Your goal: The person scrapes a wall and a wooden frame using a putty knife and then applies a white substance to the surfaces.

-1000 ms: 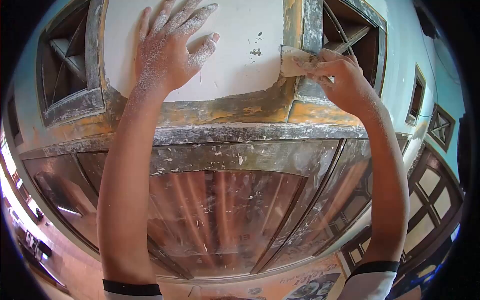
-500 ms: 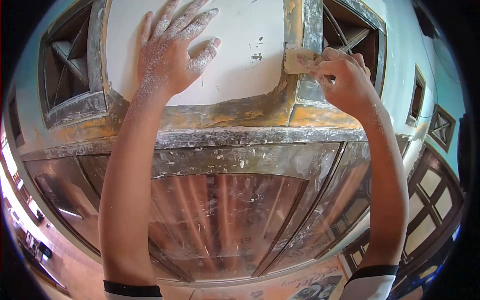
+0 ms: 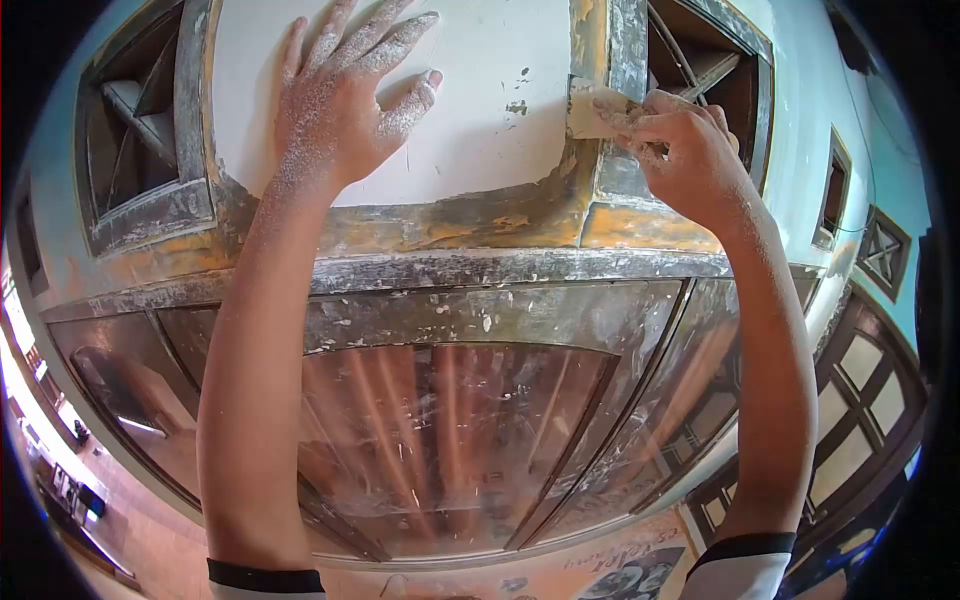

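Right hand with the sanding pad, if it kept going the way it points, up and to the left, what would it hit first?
Probably the orange-grey frame strip that the pad already presses on; the right hand would ride up along it, beside the white panel. Depth is unclear.

— Any writing you can read up there?

— Only traces. The orange signboard (image 3: 620,565) at the bottom edge carries cursive lettering, too small and cut off to make out.

— And on the glass pane (image 3: 440,440)?

— Faint mirrored letters low on it, smeared with paint, not legible.
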`<state>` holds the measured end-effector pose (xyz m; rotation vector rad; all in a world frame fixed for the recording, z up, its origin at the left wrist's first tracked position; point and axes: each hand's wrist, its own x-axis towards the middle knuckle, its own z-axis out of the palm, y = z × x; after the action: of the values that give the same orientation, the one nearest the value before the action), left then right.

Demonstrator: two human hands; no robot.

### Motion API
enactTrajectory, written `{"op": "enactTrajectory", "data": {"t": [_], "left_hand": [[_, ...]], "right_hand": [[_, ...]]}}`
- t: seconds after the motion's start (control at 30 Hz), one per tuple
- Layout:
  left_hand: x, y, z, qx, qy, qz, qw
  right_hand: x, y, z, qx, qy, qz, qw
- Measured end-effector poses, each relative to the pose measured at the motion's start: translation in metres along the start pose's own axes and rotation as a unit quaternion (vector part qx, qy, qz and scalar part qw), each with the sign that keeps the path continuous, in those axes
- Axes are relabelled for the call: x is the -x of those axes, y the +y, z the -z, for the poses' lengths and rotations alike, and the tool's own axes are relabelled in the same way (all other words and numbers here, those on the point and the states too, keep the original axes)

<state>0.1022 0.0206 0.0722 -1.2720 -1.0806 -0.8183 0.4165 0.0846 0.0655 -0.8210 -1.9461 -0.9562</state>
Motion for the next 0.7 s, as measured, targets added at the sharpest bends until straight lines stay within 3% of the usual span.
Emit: {"op": "enactTrajectory", "data": {"t": [0.2, 0.3, 0.7], "left_hand": [[0.0, -0.009, -0.007, 0.005, 0.002, -0.009, 1.0], [0.001, -0.008, -0.007, -0.001, 0.002, -0.01, 1.0], [0.001, -0.011, -0.007, 0.008, 0.006, -0.017, 1.0]], "right_hand": [[-0.001, -0.003, 0.002, 0.022, 0.031, -0.024, 0.999], [-0.006, 0.004, 0.001, -0.013, -0.01, -0.007, 1.0], [-0.015, -0.004, 0.012, 0.015, -0.002, -0.032, 0.999]]}}
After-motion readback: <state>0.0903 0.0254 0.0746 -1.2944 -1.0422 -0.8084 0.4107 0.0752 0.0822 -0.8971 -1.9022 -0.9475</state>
